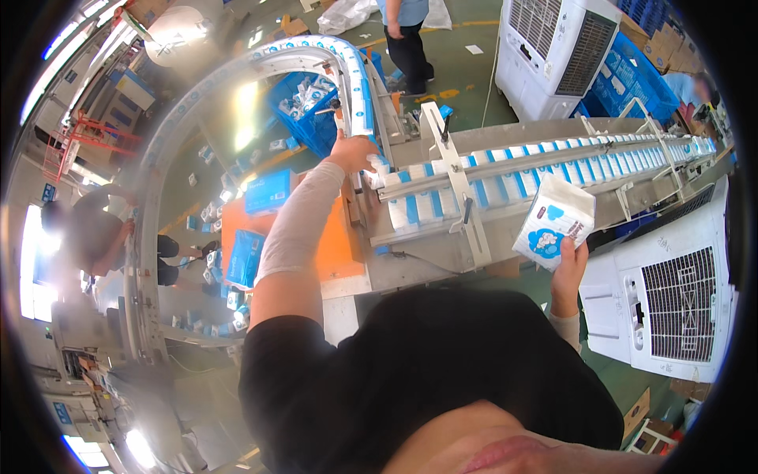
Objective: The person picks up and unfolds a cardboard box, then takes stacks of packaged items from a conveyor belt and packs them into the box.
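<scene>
My right hand [568, 272] grips a white pack of tissues [553, 222] with a blue cartoon print, held up in front of the conveyor on the right. Across the bend between two conveyor sections reaches my left hand [350, 153], its fingers against a white and blue pack [379, 167]; whether they close around it is hidden. Packs stand in a tight row [521, 172] between the guide rails of the straight conveyor [408, 246]. More packs lie along the curved conveyor [361, 101] beyond my left hand.
A blue crate [308, 131] holds loose packs beside the curve. Blue packages [265, 192] rest on an orange surface [339, 243]. Packs litter the floor at left. White air coolers [657, 308] flank the conveyor. People stand beyond the curve [408, 47] and at left [106, 231].
</scene>
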{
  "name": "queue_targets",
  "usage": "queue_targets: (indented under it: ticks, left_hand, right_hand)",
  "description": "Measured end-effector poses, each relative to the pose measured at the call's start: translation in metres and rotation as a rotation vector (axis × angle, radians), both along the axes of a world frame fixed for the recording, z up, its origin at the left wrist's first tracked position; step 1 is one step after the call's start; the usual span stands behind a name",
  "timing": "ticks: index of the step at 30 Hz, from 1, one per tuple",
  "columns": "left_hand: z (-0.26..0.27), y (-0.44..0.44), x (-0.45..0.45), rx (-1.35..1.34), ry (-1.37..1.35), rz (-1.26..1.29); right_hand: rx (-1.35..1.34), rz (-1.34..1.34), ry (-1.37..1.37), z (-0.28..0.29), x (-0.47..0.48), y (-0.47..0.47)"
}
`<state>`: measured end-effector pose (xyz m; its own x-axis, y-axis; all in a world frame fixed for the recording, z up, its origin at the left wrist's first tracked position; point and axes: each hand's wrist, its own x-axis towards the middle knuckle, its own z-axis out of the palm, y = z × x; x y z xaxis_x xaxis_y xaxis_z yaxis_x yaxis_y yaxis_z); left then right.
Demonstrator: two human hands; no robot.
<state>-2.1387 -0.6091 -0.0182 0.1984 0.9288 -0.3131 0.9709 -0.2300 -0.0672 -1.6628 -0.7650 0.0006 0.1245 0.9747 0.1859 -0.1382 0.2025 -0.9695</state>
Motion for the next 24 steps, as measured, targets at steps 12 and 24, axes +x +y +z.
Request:
queue_targets:
  ticks: [12,24]
  left_hand:
    - [-0.009,-0.008,0.015,0.310,-0.295,0.340]
    - [-0.095,0.037,0.033,0.639,0.362,0.181]
  right_hand:
    - [-0.015,-0.125,0.015,-0.014,0.017,-0.005]
    - [-0.277,-0.229,0.078,-0.085,0.046,-0.001]
